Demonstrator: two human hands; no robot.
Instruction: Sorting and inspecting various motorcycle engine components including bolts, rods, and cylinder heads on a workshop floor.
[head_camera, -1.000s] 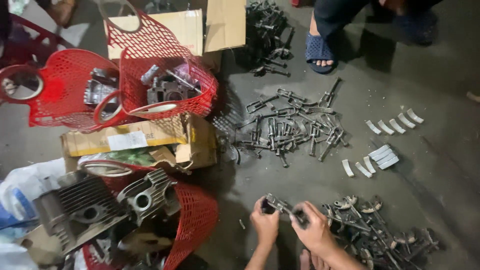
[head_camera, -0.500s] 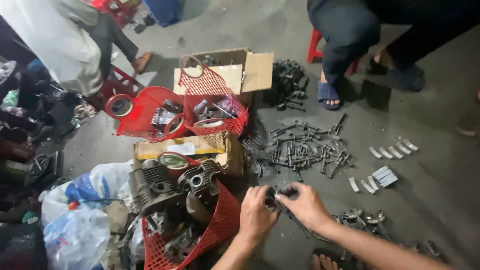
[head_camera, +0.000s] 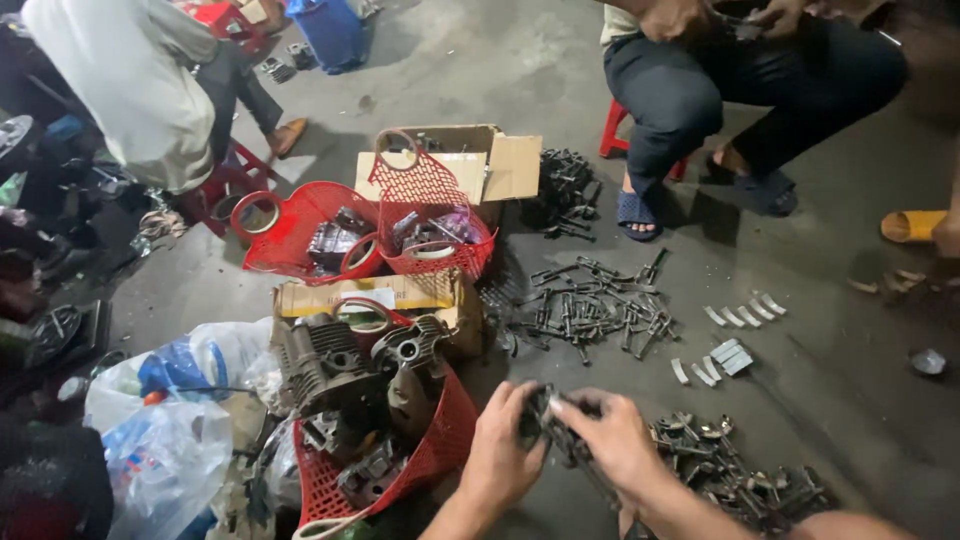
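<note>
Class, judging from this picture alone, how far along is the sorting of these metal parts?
Done, it seems: a spread of dark metal parts laid out on the floor, with small pale pieces set in rows beside it. In hand: the left hand and right hand together grip one dark metal part. Left: a jumbled heap by the right hand.

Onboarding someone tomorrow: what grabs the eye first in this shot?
First, the left hand and right hand at bottom centre, both gripping a dark metal part. Next, the red mesh baskets at left centre, the nearest one loaded with engine blocks. Then the spread of small metal parts on the concrete floor ahead of the hands.
</note>
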